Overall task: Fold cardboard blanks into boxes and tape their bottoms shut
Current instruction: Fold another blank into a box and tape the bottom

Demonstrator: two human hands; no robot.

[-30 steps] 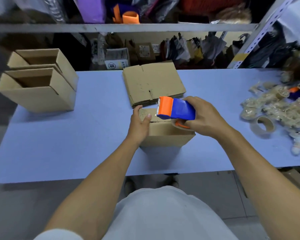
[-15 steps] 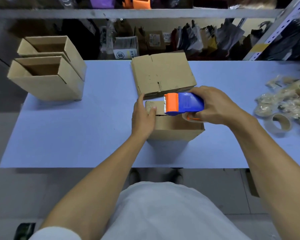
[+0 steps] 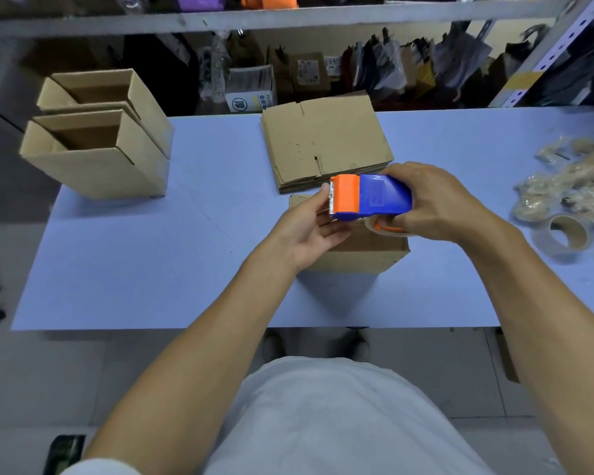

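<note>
Blue table (image 3: 151, 262): right hand (image 3: 436, 204) grips tape dispenser (image 3: 371, 198); left hand (image 3: 309, 231) apparently pinches its tape end above a light, stiff box (image 3: 360, 255).

The tape dispenser (image 3: 371, 198) is smooth moulded plastic, blue body and orange head with a slight sheen; its serrated blade looks like bright metal. The box (image 3: 357, 250) beneath it is plain brown corrugated cardboard — matt, faintly rough. The stack of flat blanks (image 3: 323, 145) is the same dull card, scuffed with small dark marks, and so are the two open boxes (image 3: 96, 145). The table top (image 3: 151, 255) is a smooth, matt pale-blue sheet. The spare tape roll (image 3: 564, 234) has a brown paper core — its clear film looks glossy. The crumpled tape scraps (image 3: 570, 186) glisten.
</note>
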